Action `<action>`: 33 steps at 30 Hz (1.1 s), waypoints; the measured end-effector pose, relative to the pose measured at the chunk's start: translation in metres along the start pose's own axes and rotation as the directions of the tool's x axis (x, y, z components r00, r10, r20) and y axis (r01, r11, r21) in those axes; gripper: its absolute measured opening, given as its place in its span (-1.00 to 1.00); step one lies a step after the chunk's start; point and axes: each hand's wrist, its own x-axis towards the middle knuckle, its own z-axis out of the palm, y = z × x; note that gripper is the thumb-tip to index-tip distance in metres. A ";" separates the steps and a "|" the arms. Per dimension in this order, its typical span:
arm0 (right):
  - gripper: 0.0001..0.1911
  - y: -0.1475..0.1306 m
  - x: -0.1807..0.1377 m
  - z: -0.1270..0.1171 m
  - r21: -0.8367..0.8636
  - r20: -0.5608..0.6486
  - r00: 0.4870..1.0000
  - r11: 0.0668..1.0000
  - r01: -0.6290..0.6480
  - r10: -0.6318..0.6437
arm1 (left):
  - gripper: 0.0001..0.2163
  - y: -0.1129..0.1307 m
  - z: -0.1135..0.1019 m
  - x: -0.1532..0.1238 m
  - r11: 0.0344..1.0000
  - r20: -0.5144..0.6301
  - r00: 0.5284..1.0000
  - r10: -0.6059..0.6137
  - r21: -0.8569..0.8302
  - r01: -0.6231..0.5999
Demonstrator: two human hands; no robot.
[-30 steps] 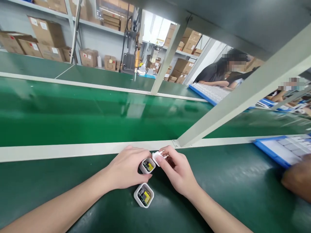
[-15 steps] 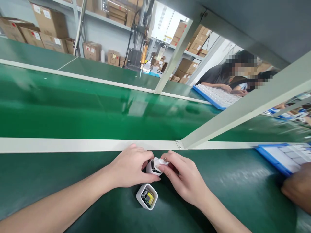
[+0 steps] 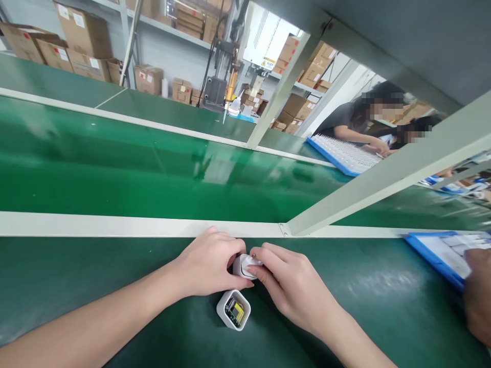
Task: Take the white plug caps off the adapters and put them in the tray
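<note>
My left hand [image 3: 215, 263] grips a white charger housing [image 3: 238, 267] between thumb and fingers, its mouth turned toward my right hand. With thumb and forefinger, my right hand [image 3: 286, 276] pinches a white plug cover [image 3: 251, 266] that has a metal pin. The cover lies against the housing's mouth, with a thin dark gap along its lower edge. Just below my left thumb, a second charger housing [image 3: 226, 318] sits on the dark green table, open side up. A circuit board with a yellow part [image 3: 238, 310] shows inside it.
A pale metal rail [image 3: 115, 225] and slanted post [image 3: 376, 168] border the table, with a green conveyor belt [image 3: 115, 179] beyond. At right, another person's hand [image 3: 479, 291] is beside a blue tray [image 3: 433, 255]. Across the belt, people sit by another blue-edged tray [image 3: 341, 153].
The plug cover has gone from tilted above the housing to lying against its mouth, hiding the inside. At right, the other person's hand has shifted. The second housing stays in place.
</note>
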 end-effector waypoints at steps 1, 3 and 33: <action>-0.76 -0.001 0.000 0.001 -0.017 -0.008 1.000 1.000 0.001 -0.001 | -0.58 0.000 0.000 0.000 1.000 0.001 1.000 0.002 -0.003 -0.002; -0.75 -0.003 0.000 0.002 -0.043 -0.026 1.000 0.999 -0.002 0.001 | -0.59 0.000 0.000 -0.001 1.000 0.000 1.000 0.005 -0.009 -0.005; -0.49 0.023 -0.006 0.036 0.528 -0.279 0.955 0.846 0.069 0.096 | -0.73 -0.007 -0.012 -0.003 0.800 0.044 0.985 -0.169 -0.578 0.163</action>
